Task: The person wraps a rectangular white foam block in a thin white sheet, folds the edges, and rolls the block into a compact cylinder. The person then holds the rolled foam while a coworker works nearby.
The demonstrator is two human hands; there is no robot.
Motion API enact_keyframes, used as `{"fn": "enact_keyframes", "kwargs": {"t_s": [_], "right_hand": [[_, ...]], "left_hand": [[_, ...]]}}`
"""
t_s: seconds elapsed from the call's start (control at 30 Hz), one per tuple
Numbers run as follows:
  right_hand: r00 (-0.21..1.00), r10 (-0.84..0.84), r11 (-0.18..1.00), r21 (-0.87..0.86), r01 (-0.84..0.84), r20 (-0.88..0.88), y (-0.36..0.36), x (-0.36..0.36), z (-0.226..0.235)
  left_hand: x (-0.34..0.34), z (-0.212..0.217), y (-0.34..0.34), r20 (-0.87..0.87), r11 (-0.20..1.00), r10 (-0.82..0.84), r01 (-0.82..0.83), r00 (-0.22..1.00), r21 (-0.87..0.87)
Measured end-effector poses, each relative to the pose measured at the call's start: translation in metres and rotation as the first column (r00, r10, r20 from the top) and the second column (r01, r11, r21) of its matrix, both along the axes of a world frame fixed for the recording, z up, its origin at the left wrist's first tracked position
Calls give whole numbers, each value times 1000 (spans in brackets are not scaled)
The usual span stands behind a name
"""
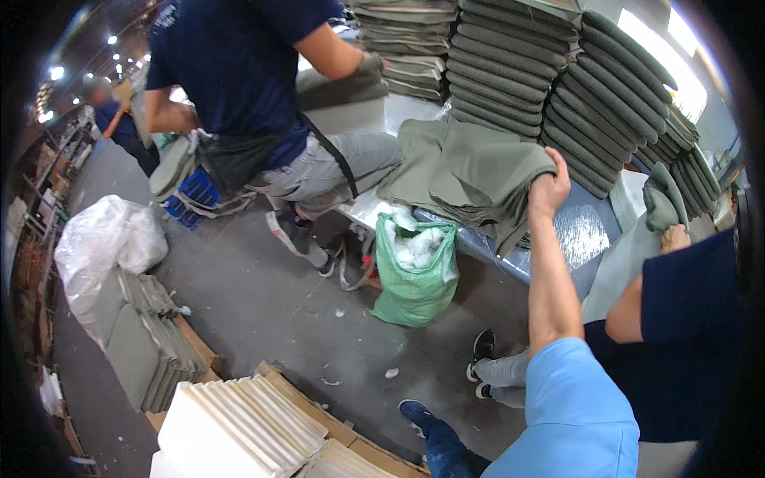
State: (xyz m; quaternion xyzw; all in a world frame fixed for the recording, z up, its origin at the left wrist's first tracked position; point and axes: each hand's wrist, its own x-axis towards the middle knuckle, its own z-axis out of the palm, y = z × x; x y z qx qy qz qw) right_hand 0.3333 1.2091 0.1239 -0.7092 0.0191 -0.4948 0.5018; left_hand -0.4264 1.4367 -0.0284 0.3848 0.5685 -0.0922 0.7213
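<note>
My right hand [550,187], in a light blue sleeve, reaches forward to the work table. Its fingers are closed round the near right corner of a pile of grey-green fabric covers [486,163], which droop over the table's front edge. How many layers the fingers hold cannot be made out. My left hand is out of view. Just below the pile, a green woven sack [416,279] stands on the floor, full of white fluffy stuffing [414,245].
Tall stacks of grey cushions [502,68] stand behind the pile. A co-worker in navy [231,80] leans at the left; another person's hand [676,237] grips a grey cover at right. White foam slabs [231,426], folded grey covers [143,338] and a plastic bag [111,247] lie left.
</note>
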Motion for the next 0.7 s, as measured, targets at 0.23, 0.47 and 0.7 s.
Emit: {"fn": "enact_keyframes", "kwargs": {"t_s": [0.23,0.47,0.7], "right_hand": [[964,266,923,282,-260,18,22,-226,-2],[764,640,706,454,-543,-81,-51,-481,12],[374,892,452,506,-735,-254,-214,-693,23]], "left_hand": [[-82,23,-47,131,992,-34,18,991,127],[-159,88,-148,232,970,-157,106,960,217],[-190,96,-238,380,818,-566,444,731,366]]}}
